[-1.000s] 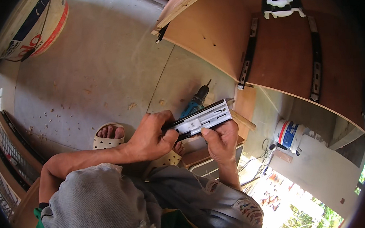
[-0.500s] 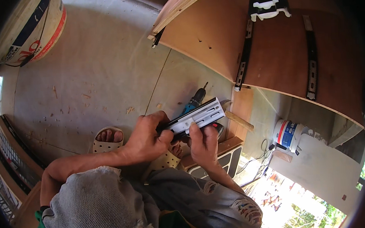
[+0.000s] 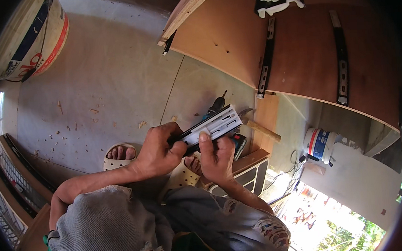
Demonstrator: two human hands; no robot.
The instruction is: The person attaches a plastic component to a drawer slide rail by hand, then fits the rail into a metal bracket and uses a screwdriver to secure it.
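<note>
Both my hands hold a drawer slide (image 3: 217, 125), a long metal rail with a pale inner face and dark sides, tilted up toward the right. My left hand (image 3: 158, 149) is wrapped round its lower left end. On the other side, my right hand (image 3: 217, 156) grips its edge, the thumb pressed on the pale face. Behind the slide, partly covered by it, a blue and black cordless drill (image 3: 215, 107) lies on the floor with its bit pointing away. A hammer (image 3: 262, 130) with a wooden handle rests just right of the slide's end.
A wooden cabinet (image 3: 299, 69) at upper right carries black drawer slides (image 3: 342, 66) on its panel. A large paint bucket (image 3: 51, 45) stands at far left, a smaller bucket (image 3: 319, 145) at right. Wood chips (image 3: 94, 111) dot the floor. Framed wooden pieces (image 3: 22, 168) lean at left.
The view has shifted slightly. My right thumb has moved a little left along the slide, and both hands keep their hold on it.
</note>
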